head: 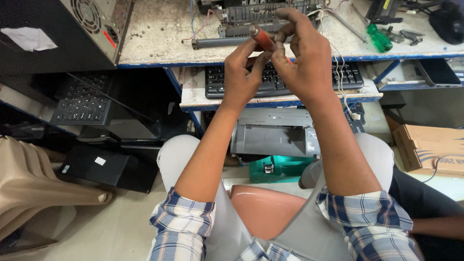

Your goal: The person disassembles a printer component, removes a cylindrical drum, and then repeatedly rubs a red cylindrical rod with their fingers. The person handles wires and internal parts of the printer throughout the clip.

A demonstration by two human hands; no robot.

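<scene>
Above a cluttered workbench [159,29], both hands [275,63] pinch an orange roller [263,39].

An electronics repair workshop: stripped printer assembly [256,19], screwdriver [378,38], keyboards [282,77], computer case [63,29] around a worn bench [159,43]

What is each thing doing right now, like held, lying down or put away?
Left hand: gripping the orange roller.
Right hand: pinching the roller from above.
Orange roller: held up, tilted.
Keyboard: flat on the pull-out shelf.
Green screwdriver: lying on the desk.
Grey printer: under the shelf, by the knees.
Cardboard box: closed.
</scene>
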